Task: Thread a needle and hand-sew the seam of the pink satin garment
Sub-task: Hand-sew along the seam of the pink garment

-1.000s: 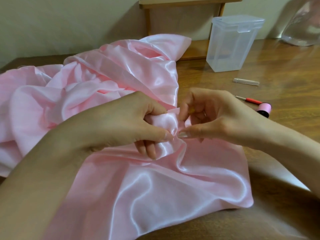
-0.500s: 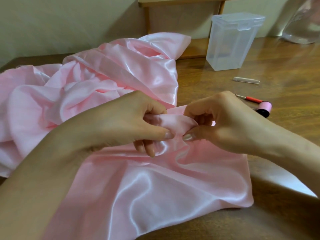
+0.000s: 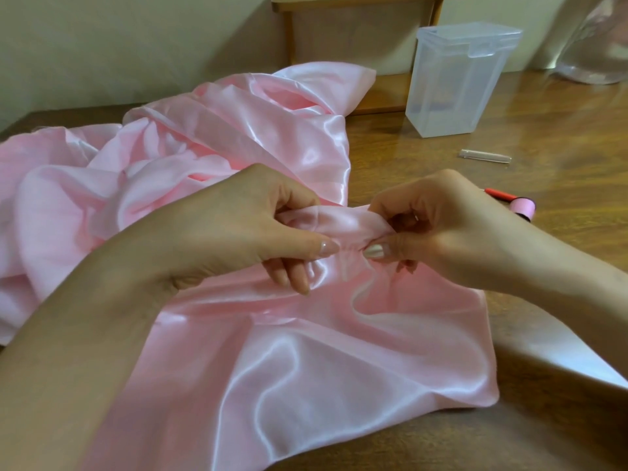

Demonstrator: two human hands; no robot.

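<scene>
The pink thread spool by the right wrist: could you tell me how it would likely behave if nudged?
The pink thread spool appears to lie on its side on the glossy wooden table, so it would probably roll. It looks small, likely light. The red-handled tool beside it might check it.

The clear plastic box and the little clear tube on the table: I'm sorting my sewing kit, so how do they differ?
The clear plastic box stands upright near the wall; the little clear tube lies flat on the wooden table, nearer the hands. The box is tall, rectangular and lidded; the tube is thin and far smaller. Both are see-through plastic and untouched by either hand.
</scene>
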